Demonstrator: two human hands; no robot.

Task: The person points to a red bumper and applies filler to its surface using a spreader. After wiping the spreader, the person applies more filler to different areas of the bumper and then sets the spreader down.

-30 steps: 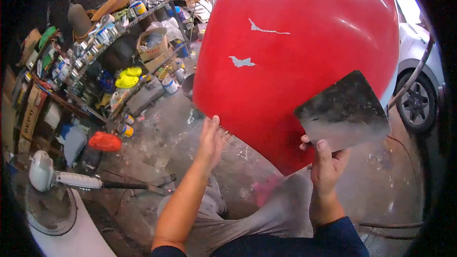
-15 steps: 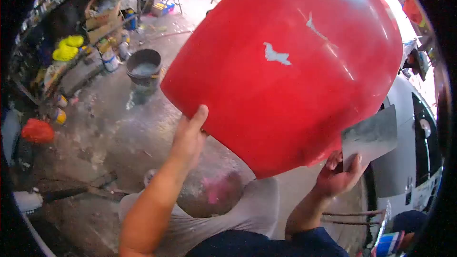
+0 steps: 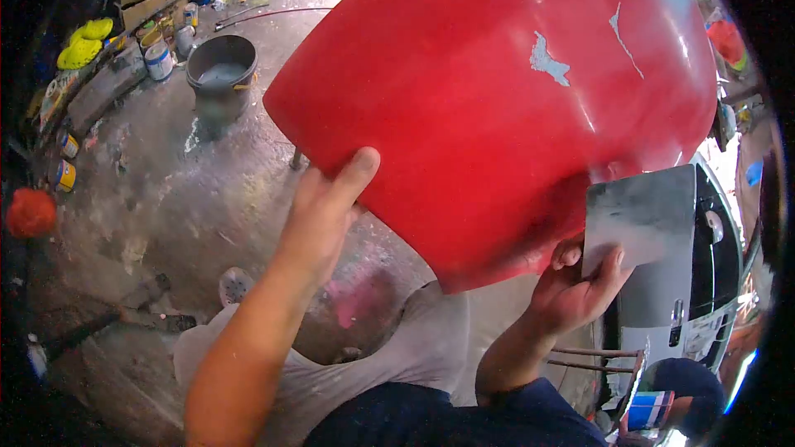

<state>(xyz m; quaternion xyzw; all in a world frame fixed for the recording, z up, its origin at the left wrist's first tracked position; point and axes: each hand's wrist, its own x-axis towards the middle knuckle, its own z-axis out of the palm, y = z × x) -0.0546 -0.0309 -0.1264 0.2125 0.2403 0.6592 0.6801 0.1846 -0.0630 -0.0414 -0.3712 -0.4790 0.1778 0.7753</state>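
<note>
A large red panel [image 3: 431,116] with a grey patch [image 3: 548,60] and a thin grey streak [image 3: 627,41] fills the upper middle. My left hand [image 3: 331,207] grips its lower left edge, thumb on top and fingers hidden underneath. At the right, my right hand [image 3: 584,281] holds a thin grey rectangular sheet [image 3: 638,215] between thumb and curled fingers, beside the panel's lower right corner. Whether the sheet touches the panel, I cannot tell.
A dark bucket [image 3: 222,66] stands on the stained floor [image 3: 207,199] at the upper left, near paint cans [image 3: 158,60] and yellow items [image 3: 83,45]. A silver vehicle [image 3: 662,298] is at the right, above a blue and red can [image 3: 648,410]. A red object [image 3: 31,213] lies far left.
The view has shifted, so the patches on the panel appear further right and the bucket higher and further left. Both hands keep their holds.
</note>
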